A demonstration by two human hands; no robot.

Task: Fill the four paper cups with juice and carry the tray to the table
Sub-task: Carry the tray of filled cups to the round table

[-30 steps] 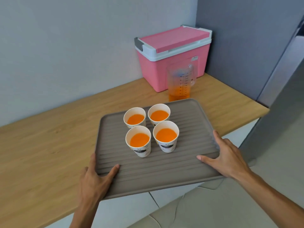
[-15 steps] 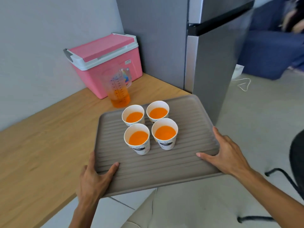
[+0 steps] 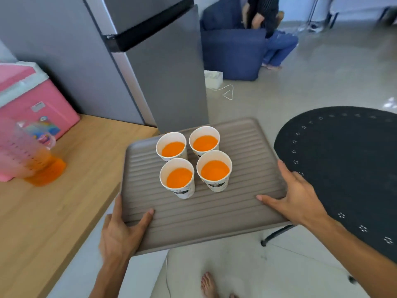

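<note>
The left hand [image 3: 120, 235] is closed on the near left corner of the tray [image 3: 214, 214], and the right hand [image 3: 298, 196] on its right edge. Thumbs are laid on top; the other fingers are mostly hidden beneath. The tray is held beside the wooden counter [image 3: 43, 211], and four paper cups [image 3: 178, 179] of orange juice are clustered on it. A blurred jug [image 3: 32, 160] stands on the counter. A black round surface [image 3: 343, 168] is cut off at the right.

The scene is lit brightly and evenly, with pale glare on the floor [image 3: 343, 61] at upper right. The measuring jug [image 3: 28, 155] and pink cooler [image 3: 32, 100] at left are smeared by motion blur, and the refrigerator [image 3: 167, 67] is slanted by wide-angle distortion.
</note>
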